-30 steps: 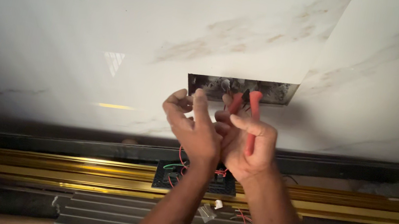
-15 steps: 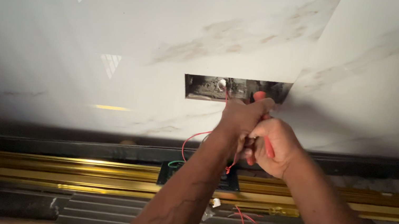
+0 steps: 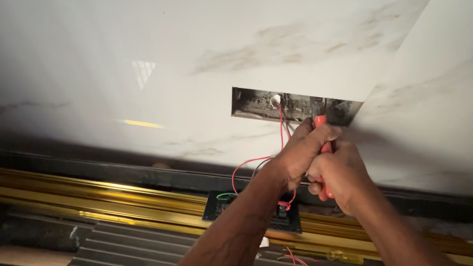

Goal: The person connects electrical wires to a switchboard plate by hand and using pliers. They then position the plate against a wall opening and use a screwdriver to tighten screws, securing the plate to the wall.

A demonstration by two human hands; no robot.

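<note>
Both hands meet just below the right end of a rectangular cut-out wall box (image 3: 294,107) set in a glossy white marble-look wall panel (image 3: 168,46). The right hand (image 3: 340,178) has its fingers clenched around a red-handled tool (image 3: 325,137), whose tip is hidden behind the left hand. The left hand (image 3: 303,153) is curled shut beside it, touching the right hand; what its fingers grasp cannot be told. Thin red wires (image 3: 280,134) run from the box down past the left wrist to a dark switch plate (image 3: 218,206) resting on gold metal trim strips (image 3: 63,191).
</note>
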